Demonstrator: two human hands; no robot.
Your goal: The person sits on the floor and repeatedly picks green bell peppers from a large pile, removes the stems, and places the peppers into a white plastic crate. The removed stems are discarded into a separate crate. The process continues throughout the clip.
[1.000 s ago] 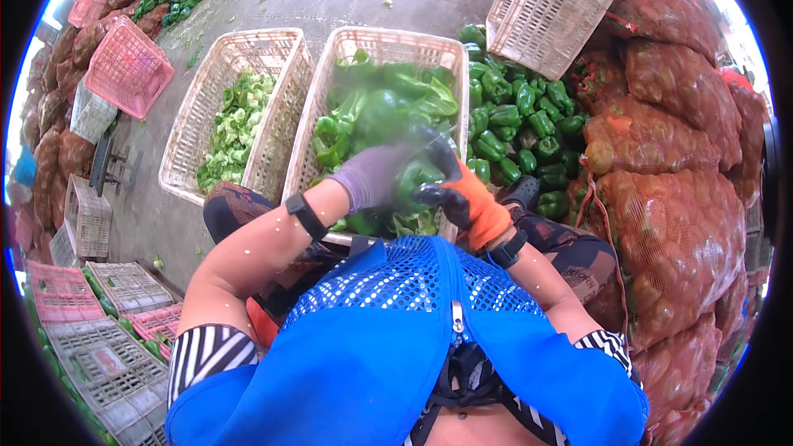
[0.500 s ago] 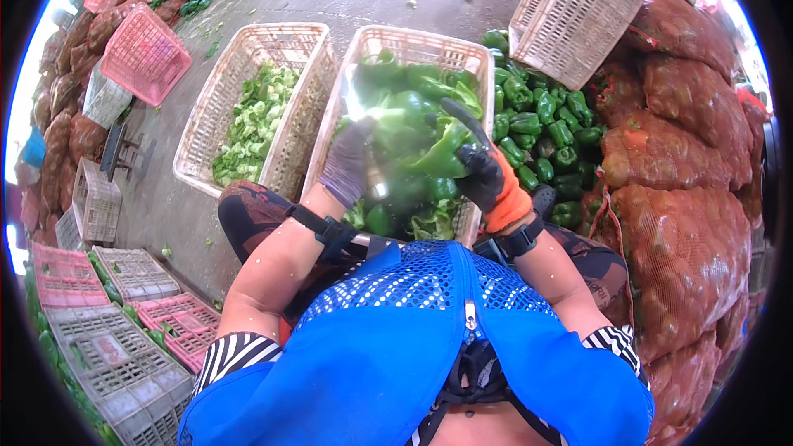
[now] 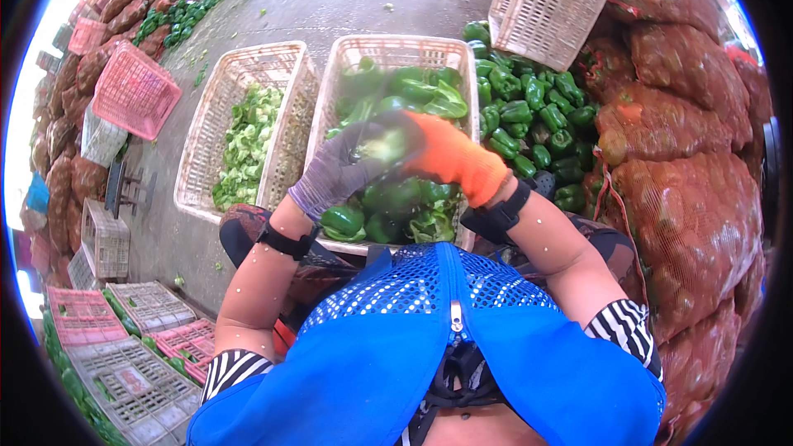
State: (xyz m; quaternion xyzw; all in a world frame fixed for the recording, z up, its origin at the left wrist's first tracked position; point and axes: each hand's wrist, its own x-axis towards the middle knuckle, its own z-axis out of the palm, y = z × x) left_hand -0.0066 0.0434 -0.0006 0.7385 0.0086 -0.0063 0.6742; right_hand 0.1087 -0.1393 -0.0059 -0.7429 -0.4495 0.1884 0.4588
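Nearest are the blue vest (image 3: 347, 380) and two bare forearms, each with a black strap at the wrist, reaching up and inward until the hands come together above a pale, slatted crate (image 3: 405, 40). The left hand (image 3: 337, 172), in a purple-grey glove, cups inward from the left, its fingers clamped on a pale green piece (image 3: 384, 147) that sits between the hands, over the crate's near half. The right hand (image 3: 453, 153), its glove orange at the back and dark toward the fingers, bends over from the right; its fingers lie against the piece, but blur keeps me from telling whether they grip it. Below, the crate holds green peppers (image 3: 343, 221) and leafy-looking pieces. Just left, a second pale crate (image 3: 285, 132) contains light green scraps (image 3: 248, 149). Right of the middle crate, whole peppers (image 3: 545, 116) are heaped beside red mesh sacks (image 3: 686, 223). Farther off, another pale crate (image 3: 552, 8) stands tilted over the heap, and a pink crate (image 3: 136, 91) leans at far left.
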